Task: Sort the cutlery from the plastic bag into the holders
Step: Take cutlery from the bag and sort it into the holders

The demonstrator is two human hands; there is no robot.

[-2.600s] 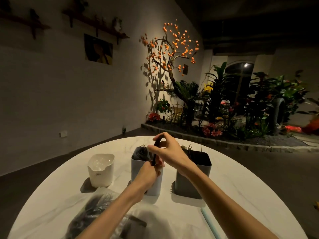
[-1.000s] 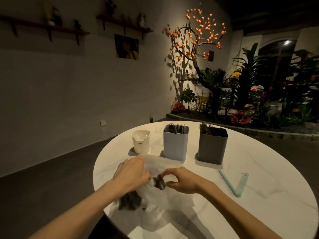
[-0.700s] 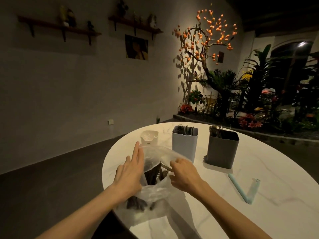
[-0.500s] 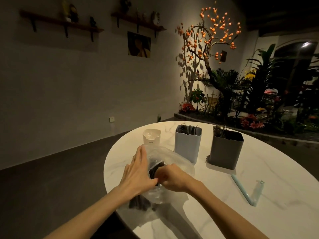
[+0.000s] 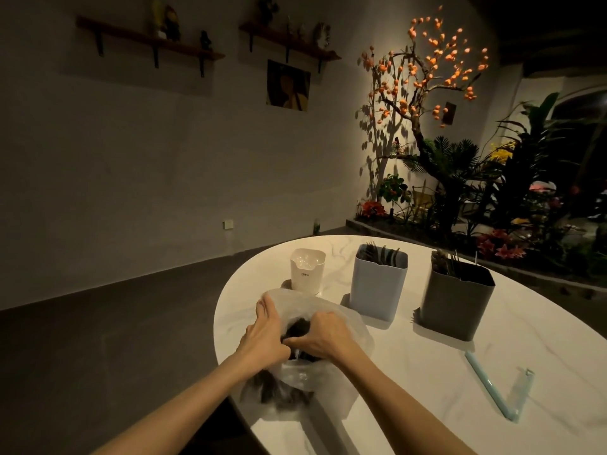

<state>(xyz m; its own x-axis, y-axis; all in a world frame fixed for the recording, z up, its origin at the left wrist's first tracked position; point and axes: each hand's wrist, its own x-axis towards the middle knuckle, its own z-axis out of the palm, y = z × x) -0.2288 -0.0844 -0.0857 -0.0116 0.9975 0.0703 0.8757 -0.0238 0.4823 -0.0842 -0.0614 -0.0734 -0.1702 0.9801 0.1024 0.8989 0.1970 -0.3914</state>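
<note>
While the white marble table (image 5: 427, 382) carries everything, I note the layout from big to small. Plastic bag (image 5: 331, 382) sits at the near left edge of the table, crumpled, part of it overhanging toward me. Beyond it stand three holders in a row: grey holder (image 5: 456, 307) at the right, pale blue holder (image 5: 377, 287) in the middle, small white holder (image 5: 307, 272) at the left. Grey and blue each show dark cutlery above the rim; the white one looks empty from here.

Left hand (image 5: 264, 336): fingers extended along the bag's left rim, pressing the mouth open. Right hand (image 5: 323, 338): fingers curled down into the mouth, apparently closing on dark cutlery (image 5: 297, 326); which piece, I cannot tell. A pale blue bag clip (image 5: 492, 389) lies open, well apart at the right.

Step in hand: fetching the next piece from the bag. Judged part-way through, since dark cutlery shows through the bag's near end.

Next move calls for lifting one piece clear of the film, identifying its type, then choosing the matching holder.
</note>
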